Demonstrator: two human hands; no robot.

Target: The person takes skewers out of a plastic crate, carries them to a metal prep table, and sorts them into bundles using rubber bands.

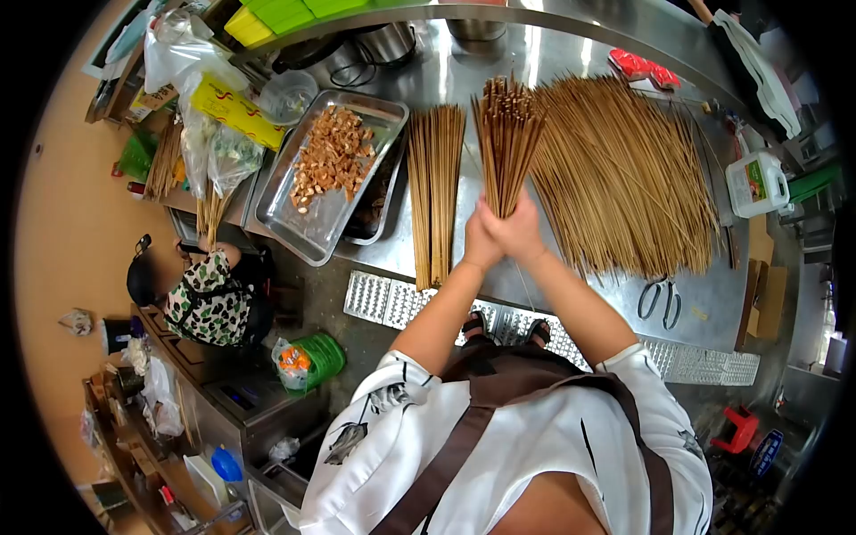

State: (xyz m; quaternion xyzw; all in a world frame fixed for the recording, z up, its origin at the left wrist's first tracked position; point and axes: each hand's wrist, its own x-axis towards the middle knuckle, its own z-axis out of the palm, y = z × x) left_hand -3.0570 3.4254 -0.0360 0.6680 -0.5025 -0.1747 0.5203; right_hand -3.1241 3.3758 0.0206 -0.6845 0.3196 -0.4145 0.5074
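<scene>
Over the steel table's middle, my left hand point(482, 239) and my right hand point(519, 229) are closed together around the lower end of a bundle of bamboo skewers point(506, 147). The bundle stands up from my hands and fans out toward its dark tops. To its left, two neat bundles of skewers point(432, 192) lie side by side on the table. On the right a wide, loose heap of skewers point(624, 178) is spread out. Part of the fingers is hidden where the hands overlap.
A metal tray point(334, 227) with chopped brown pieces point(330, 156) rests on another tray at left. Scissors point(660, 301) lie near the table's front edge. A white jug point(756, 185) stands at right. A person in a patterned shirt point(212, 299) sits at left by a green basket point(325, 357).
</scene>
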